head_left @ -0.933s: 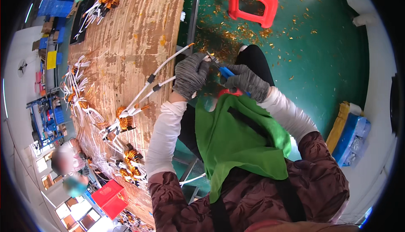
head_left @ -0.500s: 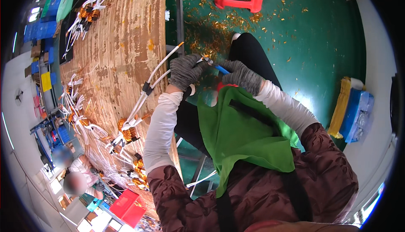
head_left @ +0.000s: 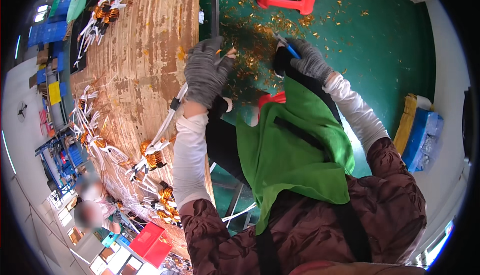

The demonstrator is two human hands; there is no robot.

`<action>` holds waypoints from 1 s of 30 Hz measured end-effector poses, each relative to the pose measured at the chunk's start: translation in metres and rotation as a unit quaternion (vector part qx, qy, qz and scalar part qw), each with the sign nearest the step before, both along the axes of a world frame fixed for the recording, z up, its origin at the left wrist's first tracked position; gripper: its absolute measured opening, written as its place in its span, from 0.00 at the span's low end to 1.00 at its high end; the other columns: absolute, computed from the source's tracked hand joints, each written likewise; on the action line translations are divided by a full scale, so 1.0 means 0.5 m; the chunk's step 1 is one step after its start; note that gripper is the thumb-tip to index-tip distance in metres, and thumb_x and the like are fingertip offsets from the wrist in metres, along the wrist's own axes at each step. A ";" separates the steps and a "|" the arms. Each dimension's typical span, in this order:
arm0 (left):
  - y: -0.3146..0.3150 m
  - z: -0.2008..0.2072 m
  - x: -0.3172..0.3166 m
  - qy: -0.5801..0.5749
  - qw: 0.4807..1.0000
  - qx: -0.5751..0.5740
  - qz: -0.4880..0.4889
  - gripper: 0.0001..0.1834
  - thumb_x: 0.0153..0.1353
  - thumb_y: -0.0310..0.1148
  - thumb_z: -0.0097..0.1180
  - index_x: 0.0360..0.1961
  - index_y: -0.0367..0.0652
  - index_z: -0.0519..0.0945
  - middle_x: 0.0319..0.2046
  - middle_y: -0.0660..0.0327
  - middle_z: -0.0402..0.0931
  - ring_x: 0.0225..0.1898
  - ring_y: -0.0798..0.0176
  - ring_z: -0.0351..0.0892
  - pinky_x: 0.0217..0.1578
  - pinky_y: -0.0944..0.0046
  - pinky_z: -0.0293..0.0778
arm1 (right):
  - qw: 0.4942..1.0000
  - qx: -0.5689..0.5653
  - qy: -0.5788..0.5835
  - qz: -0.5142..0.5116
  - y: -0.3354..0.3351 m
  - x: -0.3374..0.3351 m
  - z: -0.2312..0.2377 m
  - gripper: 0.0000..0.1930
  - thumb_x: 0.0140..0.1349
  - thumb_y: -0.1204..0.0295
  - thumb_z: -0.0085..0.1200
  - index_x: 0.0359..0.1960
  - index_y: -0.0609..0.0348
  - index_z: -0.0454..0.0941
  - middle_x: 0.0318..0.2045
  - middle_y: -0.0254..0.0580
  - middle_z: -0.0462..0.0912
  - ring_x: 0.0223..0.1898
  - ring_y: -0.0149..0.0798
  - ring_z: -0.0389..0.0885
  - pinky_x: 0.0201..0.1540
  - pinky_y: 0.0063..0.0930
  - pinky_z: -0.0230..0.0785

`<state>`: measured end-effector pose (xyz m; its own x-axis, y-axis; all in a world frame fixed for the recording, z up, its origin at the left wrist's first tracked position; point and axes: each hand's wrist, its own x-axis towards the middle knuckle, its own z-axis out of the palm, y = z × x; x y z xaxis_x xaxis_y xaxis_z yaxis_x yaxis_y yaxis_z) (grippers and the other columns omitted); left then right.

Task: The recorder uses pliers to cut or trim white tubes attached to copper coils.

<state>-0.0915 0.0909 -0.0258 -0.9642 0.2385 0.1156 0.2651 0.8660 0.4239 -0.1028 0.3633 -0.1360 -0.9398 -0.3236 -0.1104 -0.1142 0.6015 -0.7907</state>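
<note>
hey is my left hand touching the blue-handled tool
Apart: the head view shows green floor and gold scraps between your left hand and the blue-handled tool.

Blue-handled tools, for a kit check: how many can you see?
1: the blue-handled tool in the person's right hand. Others may be hidden.

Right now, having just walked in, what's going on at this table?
Someone is handling wires by hand at the edge of a wooden table. White wires run from a copper coil to the gloved left hand, whose grip is hidden. The gloved right hand holds a blue-handled tool, apart from the wires. Golden scraps litter the green floor.
</note>
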 end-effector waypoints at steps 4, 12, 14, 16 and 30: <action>-0.033 -0.039 -0.026 -0.046 0.993 -0.086 0.073 0.25 0.57 0.48 0.54 0.49 0.40 0.74 0.38 0.49 0.77 0.41 0.48 0.77 0.45 0.54 0.71 | 0.982 -0.171 -0.075 -0.024 -0.011 0.007 -0.015 0.29 0.46 0.72 0.53 0.55 0.59 0.68 0.42 0.57 0.75 0.47 0.55 0.73 0.52 0.38 0.65; -0.042 0.000 0.009 0.025 0.995 -0.091 0.037 0.09 0.59 0.31 0.48 0.37 0.41 0.79 0.32 0.51 0.79 0.33 0.54 0.79 0.37 0.57 0.72 | 0.992 -0.112 0.015 0.050 -0.056 0.010 0.101 0.33 0.43 0.72 0.57 0.57 0.55 0.65 0.44 0.53 0.73 0.47 0.53 0.72 0.50 0.39 0.67; -0.060 0.034 0.026 -0.062 0.989 0.068 0.112 0.09 0.59 0.27 0.49 0.38 0.39 0.78 0.30 0.54 0.79 0.31 0.60 0.78 0.35 0.61 0.72 | 0.988 -0.093 0.094 0.076 -0.064 0.009 0.140 0.34 0.42 0.72 0.57 0.58 0.54 0.65 0.43 0.52 0.72 0.47 0.54 0.71 0.49 0.41 0.67; -0.078 0.072 0.046 -0.112 0.953 0.233 0.158 0.11 0.59 0.24 0.51 0.43 0.36 0.77 0.27 0.61 0.77 0.29 0.72 0.74 0.32 0.70 0.71 | 0.979 -0.079 0.166 0.089 -0.085 0.009 0.184 0.35 0.40 0.71 0.57 0.57 0.53 0.65 0.42 0.51 0.71 0.45 0.54 0.71 0.48 0.44 0.67; -0.049 0.172 0.142 -0.041 0.913 0.370 0.165 0.11 0.60 0.30 0.53 0.41 0.35 0.77 0.25 0.64 0.75 0.22 0.77 0.66 0.22 0.75 0.63 | 0.943 -0.031 0.299 0.144 -0.203 0.059 0.314 0.32 0.42 0.71 0.57 0.55 0.54 0.68 0.38 0.49 0.72 0.42 0.52 0.73 0.43 0.42 0.69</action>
